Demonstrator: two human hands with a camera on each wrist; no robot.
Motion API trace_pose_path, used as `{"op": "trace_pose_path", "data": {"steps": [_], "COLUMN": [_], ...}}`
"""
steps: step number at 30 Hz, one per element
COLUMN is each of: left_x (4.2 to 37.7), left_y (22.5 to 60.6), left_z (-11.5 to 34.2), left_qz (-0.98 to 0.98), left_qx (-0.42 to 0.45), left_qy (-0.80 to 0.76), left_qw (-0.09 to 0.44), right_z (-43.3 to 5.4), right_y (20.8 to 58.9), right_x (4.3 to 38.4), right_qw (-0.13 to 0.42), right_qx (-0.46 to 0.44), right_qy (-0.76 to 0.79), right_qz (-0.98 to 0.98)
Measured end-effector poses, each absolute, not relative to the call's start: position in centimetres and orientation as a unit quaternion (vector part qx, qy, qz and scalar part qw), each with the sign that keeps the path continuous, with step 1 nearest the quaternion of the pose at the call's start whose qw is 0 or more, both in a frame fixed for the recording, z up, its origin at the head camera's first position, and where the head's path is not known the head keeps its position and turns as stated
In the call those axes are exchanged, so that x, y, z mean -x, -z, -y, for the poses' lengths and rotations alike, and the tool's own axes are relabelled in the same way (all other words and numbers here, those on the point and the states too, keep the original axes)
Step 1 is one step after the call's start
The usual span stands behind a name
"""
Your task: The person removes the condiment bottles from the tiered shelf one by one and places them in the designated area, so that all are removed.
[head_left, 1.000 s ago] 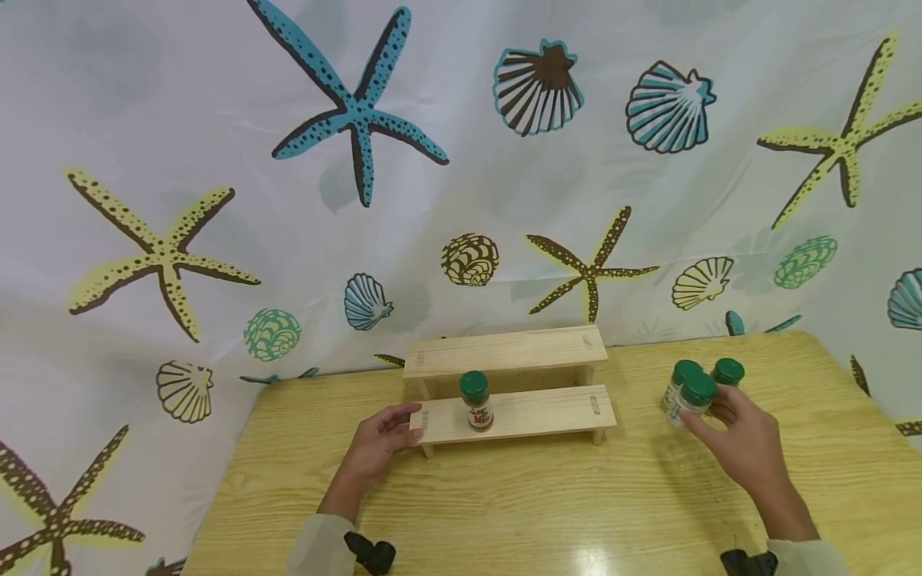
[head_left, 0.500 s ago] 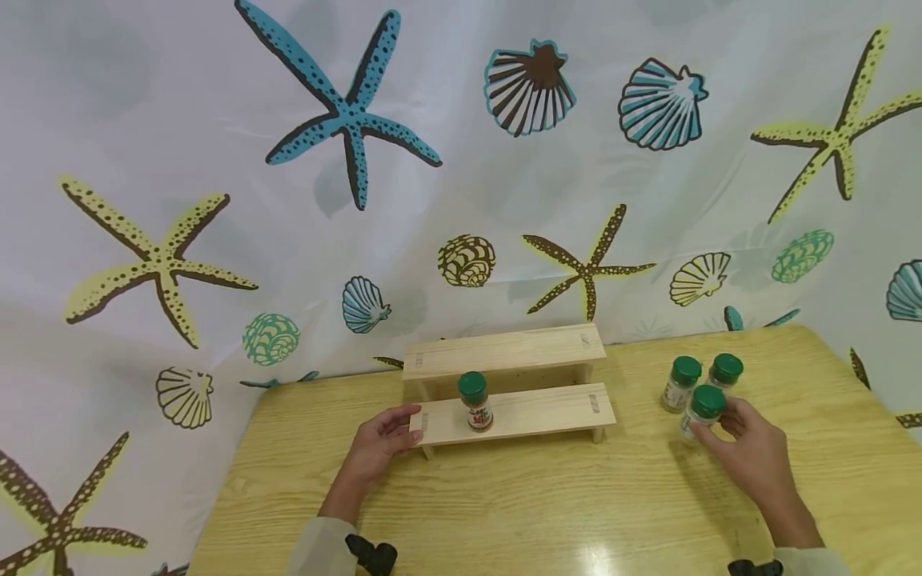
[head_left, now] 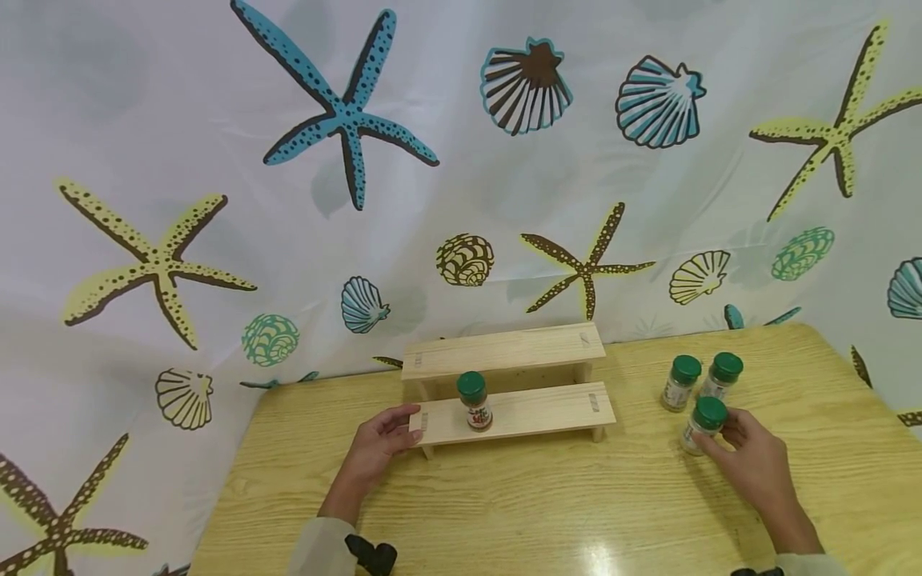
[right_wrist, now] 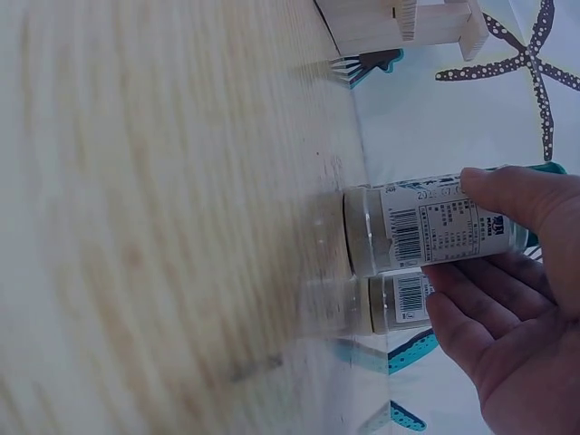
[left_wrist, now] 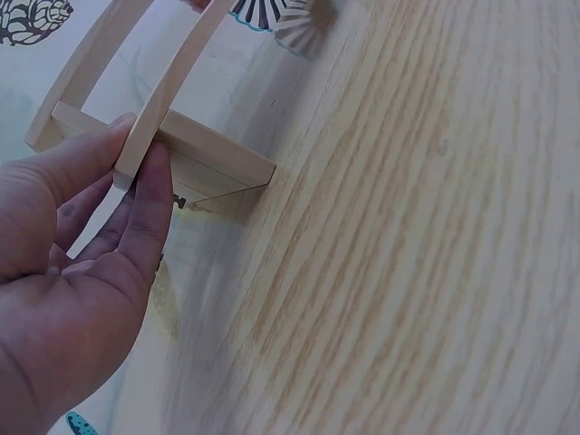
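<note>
My left hand (head_left: 378, 440) pinches the left end of the lower step of a two-step wooden rack (head_left: 540, 410); in the left wrist view, thumb and fingers (left_wrist: 149, 217) close on the board's end. A spice jar (head_left: 475, 404) with a green cap and red-marked label stands upright on that step, left of its middle. Over on the right, my right hand (head_left: 752, 460) holds another green-capped spice jar (head_left: 693, 436) between thumb and fingers. The right wrist view shows this jar's label and barcode (right_wrist: 405, 234), its base close to the tabletop.
Two more green-capped jars, one on the left (head_left: 677, 388) and one on the right (head_left: 720, 380), stand just behind the held one. The rack's upper step (head_left: 504, 352) is near the patterned curtain (head_left: 403, 240) at the back of the wooden table (head_left: 504, 504).
My right hand has brought its jar toward me and slightly right, away from the two jars behind. My left hand has stayed on the rack, and the jar there has not moved.
</note>
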State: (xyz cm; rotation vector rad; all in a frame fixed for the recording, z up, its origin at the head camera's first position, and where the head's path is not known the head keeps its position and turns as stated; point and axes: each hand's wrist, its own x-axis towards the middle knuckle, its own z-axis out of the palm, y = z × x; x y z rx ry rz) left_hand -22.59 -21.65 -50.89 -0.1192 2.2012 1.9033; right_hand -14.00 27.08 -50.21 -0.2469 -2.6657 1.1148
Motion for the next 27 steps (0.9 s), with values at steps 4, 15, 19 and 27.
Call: {"op": "trace_pose_path", "data": {"steps": [4, 15, 19, 27], "left_x": [22.59, 22.62, 22.62, 22.63], "left_y": [50.88, 51.07, 51.11, 51.11], "left_z": [21.65, 21.8, 21.89, 21.97], "left_qz": [-0.752, -0.75, -0.748, -0.748], "left_qx": [0.039, 0.04, 0.044, 0.034], "left_qy": [-0.648, -0.651, -0.652, -0.654], "left_qw": [0.113, 0.112, 0.115, 0.111], "right_z": [-27.14, -27.05, -26.95, -27.08], "right_y": [50.33, 50.31, 50.28, 50.24], "right_x": [14.03, 14.13, 14.15, 13.98], "right_qw": [0.115, 0.109, 0.116, 0.101], "right_qx": [0.089, 0.086, 0.082, 0.082], "right_qy": [-0.385, -0.383, -0.381, -0.382], "right_qz": [0.911, 0.913, 0.914, 0.915]}}
